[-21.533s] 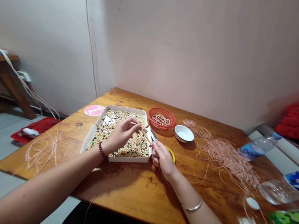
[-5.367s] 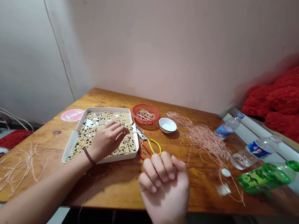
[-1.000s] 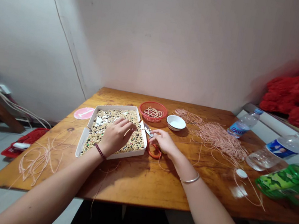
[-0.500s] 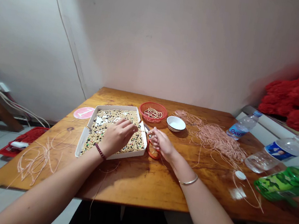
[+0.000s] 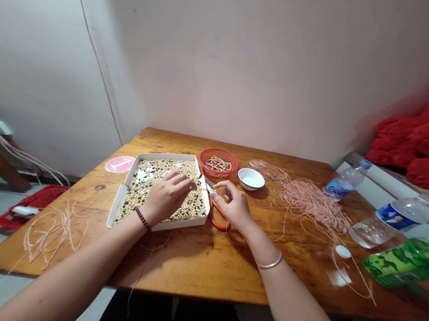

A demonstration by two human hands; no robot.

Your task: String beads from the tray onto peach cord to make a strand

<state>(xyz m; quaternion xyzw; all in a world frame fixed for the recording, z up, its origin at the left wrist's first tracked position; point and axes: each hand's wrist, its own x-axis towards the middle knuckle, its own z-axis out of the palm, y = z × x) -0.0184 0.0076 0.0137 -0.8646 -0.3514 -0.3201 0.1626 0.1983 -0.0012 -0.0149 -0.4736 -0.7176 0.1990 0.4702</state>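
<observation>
Since half a second ago, the right hand (image 5: 235,207) has spread its thumb and forefinger, which were bunched together, while the left hand (image 5: 165,199) holds its place. From the head view, a white tray (image 5: 188,223) sits left of centre on the wooden table (image 5: 220,275), covered in loose beads (image 5: 148,193), mostly cream with black and some green, its white bottom showing in patches. Beyond its far right corner, a red basket (image 5: 216,174) holds beaded strings (image 5: 217,164); to that basket's right stands a bowl (image 5: 251,178) with a white inside. Farther right lies a tangled heap of pink cord (image 5: 317,206).

A thin, short strand (image 5: 205,189) runs left to right, nearly level, between the two hands' fingertips at the tray's right edge. Scissors (image 5: 220,226) lie just beside the tray, partly under the right hand, blades towards the far left and orange handle near.

Left fingers curl together over the beads, by the strand's left end; I cannot tell whether they grip it. Right thumb and forefinger stand apart at its other end; whether the remaining fingers hold anything is hidden.
</observation>
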